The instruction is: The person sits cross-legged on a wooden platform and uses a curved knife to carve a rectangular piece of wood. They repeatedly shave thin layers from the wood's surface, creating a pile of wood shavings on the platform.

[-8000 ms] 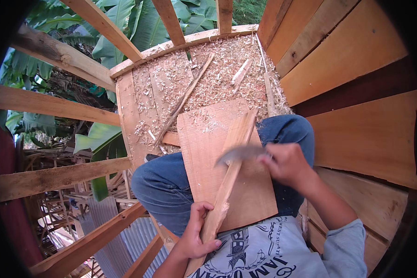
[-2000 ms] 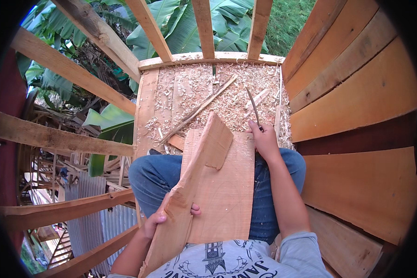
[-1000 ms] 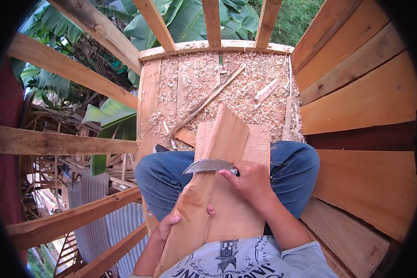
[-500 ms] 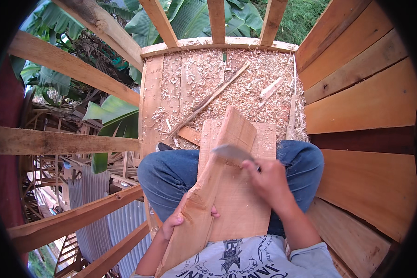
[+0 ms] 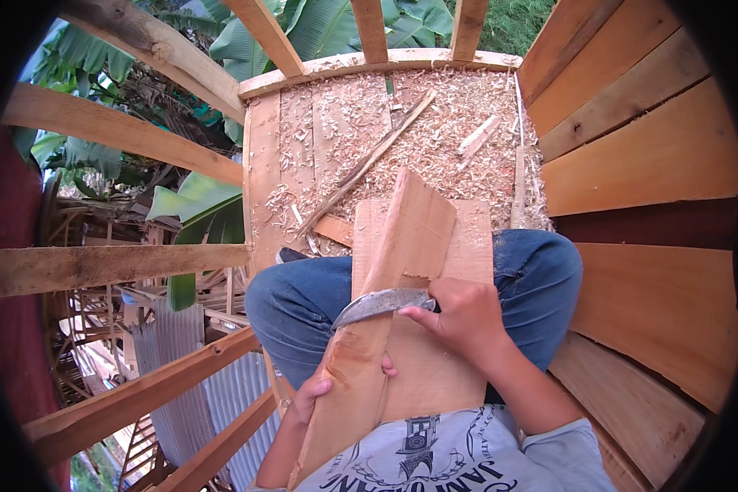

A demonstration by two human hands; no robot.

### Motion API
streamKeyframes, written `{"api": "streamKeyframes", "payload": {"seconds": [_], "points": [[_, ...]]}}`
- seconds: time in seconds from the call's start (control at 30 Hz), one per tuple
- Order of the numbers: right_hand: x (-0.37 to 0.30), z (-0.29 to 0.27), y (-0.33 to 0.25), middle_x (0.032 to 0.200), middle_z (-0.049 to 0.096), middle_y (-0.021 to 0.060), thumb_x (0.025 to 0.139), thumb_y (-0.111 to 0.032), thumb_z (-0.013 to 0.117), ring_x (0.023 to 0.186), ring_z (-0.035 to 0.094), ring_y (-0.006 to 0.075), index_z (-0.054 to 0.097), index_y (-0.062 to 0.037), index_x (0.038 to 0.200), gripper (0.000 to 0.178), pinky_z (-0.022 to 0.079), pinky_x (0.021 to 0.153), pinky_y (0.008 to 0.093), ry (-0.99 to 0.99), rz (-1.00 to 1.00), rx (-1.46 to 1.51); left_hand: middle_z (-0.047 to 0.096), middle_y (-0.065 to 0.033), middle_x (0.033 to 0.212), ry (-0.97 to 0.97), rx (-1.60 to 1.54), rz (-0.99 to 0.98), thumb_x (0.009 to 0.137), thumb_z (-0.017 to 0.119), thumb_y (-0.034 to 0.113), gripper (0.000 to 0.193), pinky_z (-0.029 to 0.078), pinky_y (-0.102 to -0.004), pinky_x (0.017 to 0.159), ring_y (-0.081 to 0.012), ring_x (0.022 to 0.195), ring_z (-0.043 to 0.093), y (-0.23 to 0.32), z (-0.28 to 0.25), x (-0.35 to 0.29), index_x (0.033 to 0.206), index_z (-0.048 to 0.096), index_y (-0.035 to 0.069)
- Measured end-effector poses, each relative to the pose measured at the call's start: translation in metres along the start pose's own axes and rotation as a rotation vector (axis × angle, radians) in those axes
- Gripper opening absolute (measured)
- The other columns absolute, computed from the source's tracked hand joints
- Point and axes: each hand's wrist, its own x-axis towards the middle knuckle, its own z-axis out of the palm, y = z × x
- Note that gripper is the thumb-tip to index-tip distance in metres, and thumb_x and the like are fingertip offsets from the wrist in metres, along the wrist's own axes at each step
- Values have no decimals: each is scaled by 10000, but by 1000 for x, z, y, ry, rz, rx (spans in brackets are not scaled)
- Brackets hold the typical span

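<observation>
My right hand (image 5: 471,318) is closed round the handle of a knife with a broad, curved grey blade (image 5: 379,304). The blade lies across the long edge of a thick wooden board (image 5: 414,230), just above a rough notch. Lower down, my left hand (image 5: 310,397) grips that board, thumb on the left and fingertips showing on the right side. The board is tilted on its edge and slants from my shirt up toward the far side. Under it, a wide flat board (image 5: 436,365) rests across my lap.
Curled wood shavings (image 5: 451,107) cover much of the plank floor (image 5: 262,164). A thin stick (image 5: 369,162) and a pale scrap (image 5: 478,137) lie there. Slatted rails (image 5: 115,269) stand on the left and far side, a plank wall (image 5: 648,176) on the right.
My right hand has drawn the knife toward me along the board's edge, and the blade now points left across it. My left hand keeps its grip on the board.
</observation>
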Motion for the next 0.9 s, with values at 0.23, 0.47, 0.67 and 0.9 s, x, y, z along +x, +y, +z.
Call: {"api": "streamKeyframes", "payload": {"seconds": [0.23,0.47,0.67,0.9], "points": [[12,-6,12,618,627,168,847,-585,563,604,647,335,697,-2,785,601,499,533,423,14,315,11,508,-236,1179,-1,38,1,701,620,493,949,367,-472,1005,-329,1124,512,-1,-2,0,1422,214,29],[15,-35,19,581,595,187,865,-513,585,588,627,363,696,-18,786,513,487,537,426,41,243,19,506,-219,1146,4,125,39,690,637,522,877,355,-470,1004,-314,1110,505,-6,2,-6,1346,271,70],[-12,-31,-13,551,566,147,800,-502,663,530,606,323,623,-39,641,491,465,473,389,-71,79,77,481,-215,1154,5,194,63,706,629,538,841,337,-457,1006,-300,1126,480,-5,16,-1,1315,289,68],[4,-41,17,557,569,137,768,-569,659,536,610,312,602,-45,611,550,459,474,389,-66,61,-124,468,-211,1128,69,236,99,723,605,552,810,324,-440,977,-275,1085,461,-8,32,-5,1291,296,64]]}}
